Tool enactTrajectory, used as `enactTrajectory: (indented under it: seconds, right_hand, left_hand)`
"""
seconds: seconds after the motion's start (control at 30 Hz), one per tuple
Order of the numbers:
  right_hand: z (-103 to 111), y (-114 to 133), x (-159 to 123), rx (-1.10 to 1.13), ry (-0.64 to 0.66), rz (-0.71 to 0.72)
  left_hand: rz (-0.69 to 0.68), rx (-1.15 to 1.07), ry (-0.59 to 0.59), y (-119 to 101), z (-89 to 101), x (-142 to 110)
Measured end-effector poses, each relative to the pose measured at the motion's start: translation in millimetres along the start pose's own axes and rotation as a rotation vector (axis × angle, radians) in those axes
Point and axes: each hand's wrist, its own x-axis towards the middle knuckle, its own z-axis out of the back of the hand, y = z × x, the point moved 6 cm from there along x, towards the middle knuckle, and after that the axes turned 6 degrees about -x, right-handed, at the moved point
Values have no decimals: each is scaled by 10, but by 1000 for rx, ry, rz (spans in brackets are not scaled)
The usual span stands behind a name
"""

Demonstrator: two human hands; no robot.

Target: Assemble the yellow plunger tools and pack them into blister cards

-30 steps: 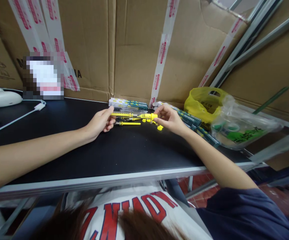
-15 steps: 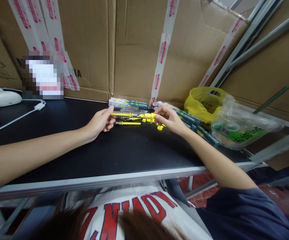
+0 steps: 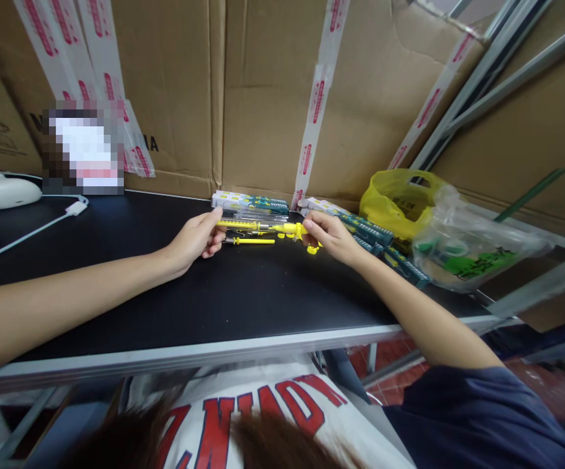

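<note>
Above the black table, my left hand is closed round one end of a slim yellow pen barrel that points right. My right hand pinches a yellow pen top with a moulded end. Both pieces lie nearly in line, with a thin metallic part between them; whether they touch is unclear. Just below the barrel, another yellow pen piece rests on the table. Several small yellow pieces lie beneath my right hand, partly hidden by it.
Behind my hands are a white-and-green box and several similar boxes to the right. A yellow plastic bag and a clear bag stand farther right. At left lie a white rounded device and a cable. Cardboard walls the back.
The fingers of my right hand have curled in closer round the yellow top, which has shifted slightly right. My left hand and the barrel stay almost in place.
</note>
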Motion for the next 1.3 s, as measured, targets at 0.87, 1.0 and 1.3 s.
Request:
enactTrajectory:
  seconds: [0.87,1.0,1.3]
  right_hand:
    - [57,10,-14,113,-53,77]
    - [44,15,-14,94,-42,29]
    - [38,32,-17,-1,-21,31]
  left_hand:
    - [6,-30,-13,-1,8,-1]
    - [-10,-38,3,-7,-2,1]
    - [-7,-13,11,2,-2,5]
